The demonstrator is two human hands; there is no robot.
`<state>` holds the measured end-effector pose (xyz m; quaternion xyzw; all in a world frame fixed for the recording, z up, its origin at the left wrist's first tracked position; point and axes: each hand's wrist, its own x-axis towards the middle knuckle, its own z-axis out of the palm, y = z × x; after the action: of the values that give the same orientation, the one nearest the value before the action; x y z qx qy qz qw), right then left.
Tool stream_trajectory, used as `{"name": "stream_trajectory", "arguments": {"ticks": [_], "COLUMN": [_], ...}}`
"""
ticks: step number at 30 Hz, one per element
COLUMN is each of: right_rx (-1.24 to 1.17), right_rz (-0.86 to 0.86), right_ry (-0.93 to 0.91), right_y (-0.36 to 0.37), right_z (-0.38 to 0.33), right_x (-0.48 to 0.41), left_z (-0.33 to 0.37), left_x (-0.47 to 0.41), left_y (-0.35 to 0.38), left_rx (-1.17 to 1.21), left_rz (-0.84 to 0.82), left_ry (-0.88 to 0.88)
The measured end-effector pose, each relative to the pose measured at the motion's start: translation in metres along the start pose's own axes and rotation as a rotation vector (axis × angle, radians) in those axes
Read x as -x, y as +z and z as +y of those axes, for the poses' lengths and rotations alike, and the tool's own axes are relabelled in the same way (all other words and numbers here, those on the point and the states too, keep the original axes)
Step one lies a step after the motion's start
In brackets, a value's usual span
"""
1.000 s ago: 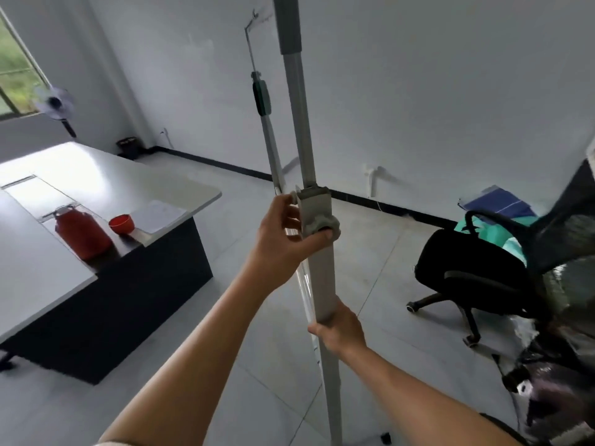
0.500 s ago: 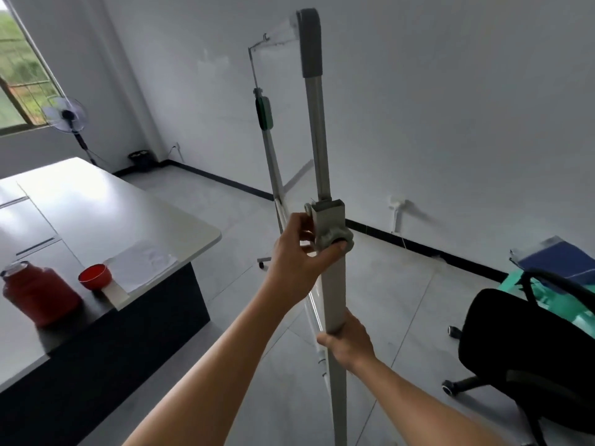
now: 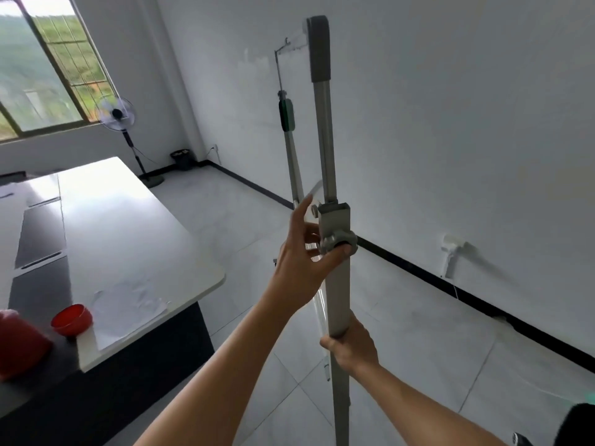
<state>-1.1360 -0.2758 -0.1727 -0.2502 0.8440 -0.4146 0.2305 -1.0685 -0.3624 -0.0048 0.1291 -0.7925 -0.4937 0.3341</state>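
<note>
Two bare hands work on one upright of a tall stand. The left hand point(image 3: 299, 268) pinches the locking knob point(image 3: 338, 243) between thumb and a finger, forefinger pointing straight up. The right hand point(image 3: 349, 349), directly below it, is wrapped round the outer tube point(image 3: 338, 294). Above the left hand the thinner inner tube point(image 3: 325, 140) rises to a dark grey cap point(image 3: 318, 49). Just beyond the left fingers stands a second upright point(image 3: 294, 169) carrying a green clamp point(image 3: 286, 115).

The likely hazard lies at the collar point(image 3: 335, 217). If the knob is backed off too far, the inner tube could drop into the outer one under its own weight. That could catch the left fingers beside the collar, or leave the two uprights at unequal heights and the frame racked. The right hand's low grip would give little check on a top-heavy lean. A desk point(image 3: 128, 226) stands well to the left of both hands.
</note>
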Motion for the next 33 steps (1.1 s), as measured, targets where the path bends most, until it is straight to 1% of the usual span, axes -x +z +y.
{"name": "stream_trajectory", "arguments": {"ticks": [5, 11, 17, 20, 22, 24, 26, 29, 33], "right_rx": [0.043, 0.097, 0.121, 0.121, 0.208, 0.33, 0.387, 0.385, 0.361], "right_rz": [-0.044, -0.028, -0.056, 0.086, 0.141, 0.133, 0.102, 0.058, 0.045], "right_ry": [-0.032, -0.064, -0.03, -0.161, -0.23, -0.254, -0.269, -0.303, -0.368], "right_y": [-0.014, -0.019, -0.032, -0.044, -0.051, -0.057, -0.062, -0.063, -0.063], "right_z": [-0.018, -0.04, -0.073, -0.097, -0.116, -0.131, -0.143, -0.153, -0.158], "right_x": [-0.097, -0.21, -0.32, -0.365, -0.397, -0.434, -0.473, -0.531, -0.601], "left_z": [-0.036, -0.088, -0.139, -0.164, -0.178, -0.192, -0.205, -0.227, -0.255], "left_x": [-0.09, -0.194, -0.307, -0.363, -0.396, -0.427, -0.459, -0.51, -0.571], "left_y": [0.007, 0.01, 0.008, 0.005, 0.005, 0.006, 0.007, 0.005, 0.005], "left_rx": [-0.003, -0.006, -0.015, -0.047, -0.075, -0.094, -0.103, -0.113, -0.087], "left_rz": [0.027, 0.085, 0.077, 0.085, 0.09, 0.104, 0.115, 0.122, 0.151], "left_ry": [-0.044, -0.038, -0.027, -0.026, -0.036, -0.048, -0.052, -0.06, -0.118]}}
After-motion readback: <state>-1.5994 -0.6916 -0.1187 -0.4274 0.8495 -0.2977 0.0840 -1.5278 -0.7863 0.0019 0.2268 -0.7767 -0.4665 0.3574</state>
